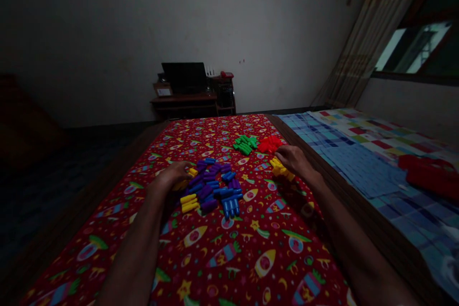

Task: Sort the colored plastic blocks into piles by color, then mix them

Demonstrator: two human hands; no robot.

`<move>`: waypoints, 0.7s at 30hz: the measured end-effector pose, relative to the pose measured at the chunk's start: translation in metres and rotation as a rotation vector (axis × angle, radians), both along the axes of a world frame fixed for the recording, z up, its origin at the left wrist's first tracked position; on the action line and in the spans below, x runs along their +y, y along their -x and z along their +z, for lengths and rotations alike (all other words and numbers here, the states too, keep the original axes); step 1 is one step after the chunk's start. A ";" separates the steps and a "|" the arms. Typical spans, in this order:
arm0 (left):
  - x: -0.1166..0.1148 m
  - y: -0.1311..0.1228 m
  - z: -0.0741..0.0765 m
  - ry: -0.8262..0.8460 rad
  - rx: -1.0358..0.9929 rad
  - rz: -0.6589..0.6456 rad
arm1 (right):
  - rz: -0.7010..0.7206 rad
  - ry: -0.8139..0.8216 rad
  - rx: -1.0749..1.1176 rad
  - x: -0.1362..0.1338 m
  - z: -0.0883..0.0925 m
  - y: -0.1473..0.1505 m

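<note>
My left hand (174,175) is curled at the left edge of a mixed pile, its fingers closed around yellow plastic pieces (182,184) that are partly hidden by the hand. The pile holds several purple pieces (208,177) and blue pieces (231,206), with more yellow pieces (189,203) at its near left. My right hand (292,158) rests over a small yellow heap (280,169) on the right, fingertips pinched together. What lies between them I cannot make out. Just beyond it are a red heap (269,144) and a green heap (245,144).
Everything lies on a red patterned cloth (229,267) with a dark brown border. To the right is a blue checked sheet (362,167) with a red cloth (430,177) on it. A desk (184,98) with a monitor (184,77) stands by the far wall.
</note>
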State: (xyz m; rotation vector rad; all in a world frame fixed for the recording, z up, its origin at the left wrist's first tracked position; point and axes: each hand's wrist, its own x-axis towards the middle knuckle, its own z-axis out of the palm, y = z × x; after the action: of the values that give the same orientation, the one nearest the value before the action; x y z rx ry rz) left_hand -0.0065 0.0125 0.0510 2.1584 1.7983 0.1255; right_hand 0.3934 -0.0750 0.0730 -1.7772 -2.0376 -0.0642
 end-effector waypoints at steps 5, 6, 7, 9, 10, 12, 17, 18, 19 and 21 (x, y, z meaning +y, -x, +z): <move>-0.004 -0.012 0.019 -0.045 -0.034 -0.038 | 0.175 -0.049 0.171 -0.010 0.005 0.027; -0.007 -0.017 0.024 -0.062 -0.069 -0.059 | 0.218 -0.039 0.206 -0.012 0.004 0.033; -0.010 -0.024 0.030 -0.084 -0.126 -0.090 | 0.263 -0.024 0.250 -0.014 0.003 0.041; -0.020 -0.044 0.038 -0.127 -0.286 -0.185 | 0.353 0.011 0.371 -0.017 -0.001 0.056; -0.027 -0.058 0.040 -0.145 -0.379 -0.251 | 0.394 0.030 0.446 -0.019 -0.002 0.064; -0.045 -0.088 0.039 -0.178 -0.506 -0.395 | 0.469 0.083 0.596 -0.019 -0.007 0.077; -0.075 -0.141 0.026 -0.325 -0.528 -0.591 | 0.530 0.200 0.786 -0.011 -0.012 0.080; -0.075 -0.141 0.026 -0.322 -0.506 -0.599 | 0.478 0.189 0.775 -0.008 -0.011 0.073; -0.071 -0.136 0.026 -0.306 -0.474 -0.593 | 0.401 0.170 0.735 -0.006 -0.009 0.065; -0.059 -0.112 0.030 -0.277 -0.383 -0.515 | 0.202 0.118 0.557 -0.003 -0.004 0.043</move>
State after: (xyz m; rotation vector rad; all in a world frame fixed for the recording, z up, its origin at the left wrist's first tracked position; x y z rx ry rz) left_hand 0.1050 -0.0466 0.0810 2.4986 1.0311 0.6430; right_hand 0.3505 -0.0776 0.0688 -1.4294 -1.8132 0.5588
